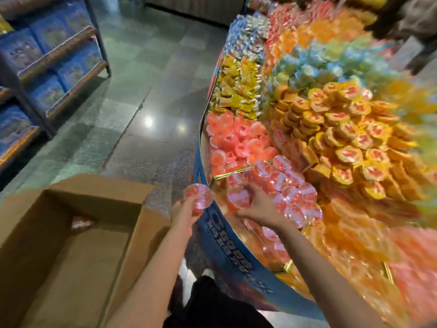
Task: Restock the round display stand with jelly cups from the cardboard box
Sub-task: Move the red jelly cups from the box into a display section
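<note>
My left hand (pixel 183 213) grips a red jelly cup (pixel 199 195) with a clear lid, just outside the blue rim (pixel 214 235) of the round display stand. My right hand (pixel 256 204) reaches over that rim and holds a second red jelly cup (pixel 237 197) above the near compartment. Several more red cups (pixel 287 185) are stacked there. The open cardboard box (pixel 71 245) sits at the lower left, with a few red cups (pixel 81 222) showing inside by its far wall.
The stand holds compartments of pink cups (pixel 238 143), yellow packets (pixel 238 91) and orange-lidded cups (pixel 343 143). A shelf of blue packs (pixel 47 67) stands at the left across a glossy tiled floor (pixel 142 102). The right side is motion-blurred.
</note>
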{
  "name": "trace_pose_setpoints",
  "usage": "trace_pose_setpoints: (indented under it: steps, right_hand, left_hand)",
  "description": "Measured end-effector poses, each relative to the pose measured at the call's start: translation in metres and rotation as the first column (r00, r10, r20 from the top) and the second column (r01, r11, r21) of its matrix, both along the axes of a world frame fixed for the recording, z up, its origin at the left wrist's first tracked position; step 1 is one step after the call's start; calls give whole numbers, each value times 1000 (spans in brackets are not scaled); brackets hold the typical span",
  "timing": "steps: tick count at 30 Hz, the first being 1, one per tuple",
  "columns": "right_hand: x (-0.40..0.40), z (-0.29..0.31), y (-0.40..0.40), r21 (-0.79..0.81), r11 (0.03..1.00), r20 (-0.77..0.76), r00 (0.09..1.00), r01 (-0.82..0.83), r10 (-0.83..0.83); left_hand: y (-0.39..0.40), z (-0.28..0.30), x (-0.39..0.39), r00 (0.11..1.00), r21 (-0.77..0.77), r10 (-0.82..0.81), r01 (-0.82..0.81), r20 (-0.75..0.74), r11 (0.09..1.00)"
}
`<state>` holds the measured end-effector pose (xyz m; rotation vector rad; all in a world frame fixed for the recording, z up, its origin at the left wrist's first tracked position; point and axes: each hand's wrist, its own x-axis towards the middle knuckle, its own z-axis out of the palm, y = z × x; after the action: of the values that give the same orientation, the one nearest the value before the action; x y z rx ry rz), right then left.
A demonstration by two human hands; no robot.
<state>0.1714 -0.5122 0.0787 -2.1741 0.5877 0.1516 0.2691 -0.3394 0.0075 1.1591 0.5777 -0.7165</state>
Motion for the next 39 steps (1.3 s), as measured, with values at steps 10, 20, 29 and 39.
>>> trace_pose_setpoints:
  steps: [10, 20, 29, 39]
  right_hand:
    - [22, -34, -91, -284, 954, 12, 995, 98, -98]
    - [36, -80, -112, -627, 771, -31, 984, 116, -173]
    - [31, -107, -120, -642, 764, -65, 989, 62, -135]
    - [30, -116, -121, -655, 750, -37, 987, 94, -157]
  left_hand:
    - [-92, -15, 11, 988, 118, -136, 126, 77, 985]
    - [-140, -40, 34, 950, 184, -272, 243, 151, 952]
    - [-177, -47, 45, 925, 135, -316, 293, 209, 947]
    - [-210, -55, 44, 883, 203, -357, 305, 306, 930]
